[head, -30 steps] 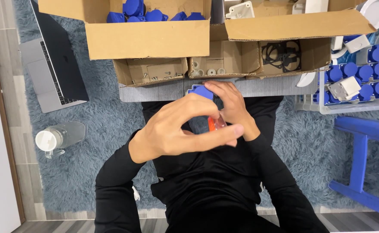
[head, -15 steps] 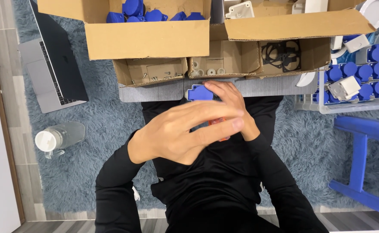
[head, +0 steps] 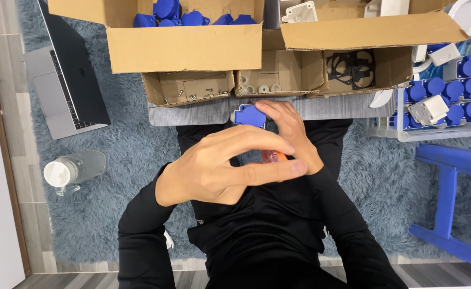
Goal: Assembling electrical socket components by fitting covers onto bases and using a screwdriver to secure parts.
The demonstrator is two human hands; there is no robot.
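1. Seen from above: both hands held together over the lap, sleeves black, above a shaggy grey-blue rug (head: 112,160).
2. Left hand (head: 224,168) in front, fingers curled across toward the right, covering most of what lies beneath; closed loosely, though cannot tell exactly what its fingers press.
3. Right hand (head: 291,136) behind it, fingers wrapped around a blue plastic socket part (head: 250,115), which sticks out above the knuckles.
4. Small orange piece (head: 274,156) glimpsed between the two hands, mostly hidden.
5. Socket part held just in front of a grey board (head: 192,113) lying across the knees.
6. Beyond the board, open cardboard boxes: one with blue parts (head: 182,13), a shallow one with screws (head: 190,88), one with black gaskets (head: 353,67).
7. At right, a white crate of blue caps (head: 444,93) and a blue stool (head: 452,182).
8. At left, an open laptop (head: 66,85) and a clear bottle with white lid (head: 72,170) lying on the rug.
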